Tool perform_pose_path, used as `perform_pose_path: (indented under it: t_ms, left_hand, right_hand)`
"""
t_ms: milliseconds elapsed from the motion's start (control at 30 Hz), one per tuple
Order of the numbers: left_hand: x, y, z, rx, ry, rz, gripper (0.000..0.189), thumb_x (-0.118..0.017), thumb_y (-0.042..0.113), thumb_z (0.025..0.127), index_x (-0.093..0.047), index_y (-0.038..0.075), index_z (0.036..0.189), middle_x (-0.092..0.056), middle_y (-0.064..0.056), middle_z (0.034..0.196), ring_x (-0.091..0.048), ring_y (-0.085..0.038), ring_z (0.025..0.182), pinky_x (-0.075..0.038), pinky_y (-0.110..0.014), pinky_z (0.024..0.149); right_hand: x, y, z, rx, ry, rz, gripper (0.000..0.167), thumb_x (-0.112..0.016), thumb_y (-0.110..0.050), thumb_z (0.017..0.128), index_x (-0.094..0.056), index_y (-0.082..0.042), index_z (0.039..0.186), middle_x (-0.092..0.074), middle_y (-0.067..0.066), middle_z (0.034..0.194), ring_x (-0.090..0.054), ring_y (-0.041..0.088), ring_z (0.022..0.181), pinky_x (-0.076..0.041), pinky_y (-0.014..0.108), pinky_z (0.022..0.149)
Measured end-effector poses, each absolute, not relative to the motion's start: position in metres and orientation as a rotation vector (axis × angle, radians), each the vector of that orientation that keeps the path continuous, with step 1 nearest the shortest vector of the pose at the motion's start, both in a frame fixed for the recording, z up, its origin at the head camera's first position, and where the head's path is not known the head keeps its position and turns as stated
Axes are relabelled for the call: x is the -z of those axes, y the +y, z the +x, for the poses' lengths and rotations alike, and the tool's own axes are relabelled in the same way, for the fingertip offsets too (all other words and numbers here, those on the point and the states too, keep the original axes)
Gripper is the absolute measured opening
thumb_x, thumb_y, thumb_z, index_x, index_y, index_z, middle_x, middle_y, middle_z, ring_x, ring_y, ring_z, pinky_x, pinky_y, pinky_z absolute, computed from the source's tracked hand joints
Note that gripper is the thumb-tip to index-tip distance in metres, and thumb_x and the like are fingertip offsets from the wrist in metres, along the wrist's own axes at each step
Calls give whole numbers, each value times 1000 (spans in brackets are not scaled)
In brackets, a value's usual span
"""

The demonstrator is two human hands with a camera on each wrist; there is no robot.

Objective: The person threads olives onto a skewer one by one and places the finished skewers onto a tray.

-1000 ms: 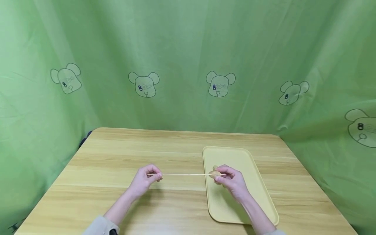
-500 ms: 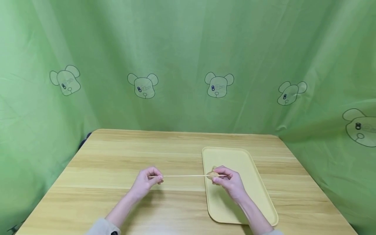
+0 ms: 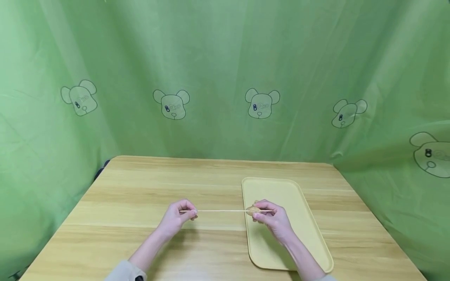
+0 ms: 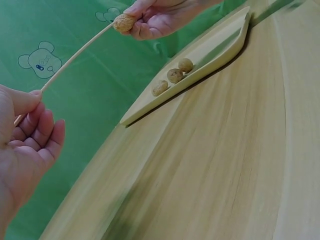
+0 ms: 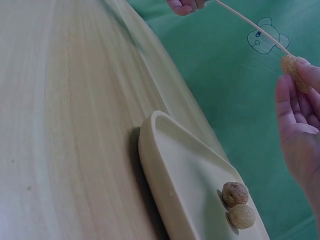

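A thin wooden skewer [image 3: 221,210] is held level above the table between my two hands. My left hand [image 3: 175,216] pinches its left end between thumb and fingers. Near the other end, a brown, wrinkled, fried-looking ball [image 3: 251,210] is threaded on it, and the skewer's tip shows past the ball. My right hand [image 3: 277,222] grips this ball with thumb and fingertips over the tray. Three similar balls, one of them a darker ball [image 4: 175,75], lie in the tray in the left wrist view. The right hand hides them in the head view.
The pale yellow rectangular tray [image 3: 274,187] lies on the right half of the wooden table [image 3: 158,175]. Its raised rim runs all round. A green curtain [image 3: 218,58] with printed bear heads hangs behind and on both sides of the table.
The ball and my right hand have shifted slightly left along the skewer, and more of the tip shows beyond the ball. My left hand has moved a little to the right, still pinching.
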State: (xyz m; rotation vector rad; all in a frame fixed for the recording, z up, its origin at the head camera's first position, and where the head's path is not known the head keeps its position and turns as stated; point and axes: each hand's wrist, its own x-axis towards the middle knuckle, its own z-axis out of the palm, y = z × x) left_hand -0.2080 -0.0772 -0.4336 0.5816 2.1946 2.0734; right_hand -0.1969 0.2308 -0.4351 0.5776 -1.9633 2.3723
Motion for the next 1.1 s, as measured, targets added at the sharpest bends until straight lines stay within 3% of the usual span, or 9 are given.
perform_pose_path:
  t_ms: [400,667,900,1100]
  left_hand:
    - [436,-76,-207,-2064,2184,559,12,-59,-5,84,-54,-15,88,-60,-23,83,-59,-13,72,-51,-25,71]
    - [438,-74,-207,-2083,2189,545,7,-58,-6,84,-56,-13,85,-60,-16,80,-58,-12,71,-51,-24,70]
    - [440,-74,-204,-2082,2162,578,11,-57,-6,85,-53,-16,86,-59,-10,78,-58,-13,71,-50,-25,70]
    - [447,-76,-204,-2049,2162,576,3,-56,-4,85,-57,-4,83,-60,-10,79,-59,-16,73,-52,-27,72]
  right_hand:
    - [442,228,-197,-2387,-1927,580,32,-58,17,76,-68,-8,93,-52,9,101,-62,12,75,-53,21,68]
    - [442,226,-198,-2397,-1889,633,27,-58,17,75,-66,1,96,-52,11,100,-62,13,78,-54,24,70]
    - [444,225,-197,-2424,-1899,608,30,-58,17,76,-67,-4,94,-52,10,101,-61,13,79,-54,24,71]
    - [446,225,-194,-2437,-1925,597,31,-59,16,76,-68,-9,93,-60,7,94,-62,13,77,-54,23,71]
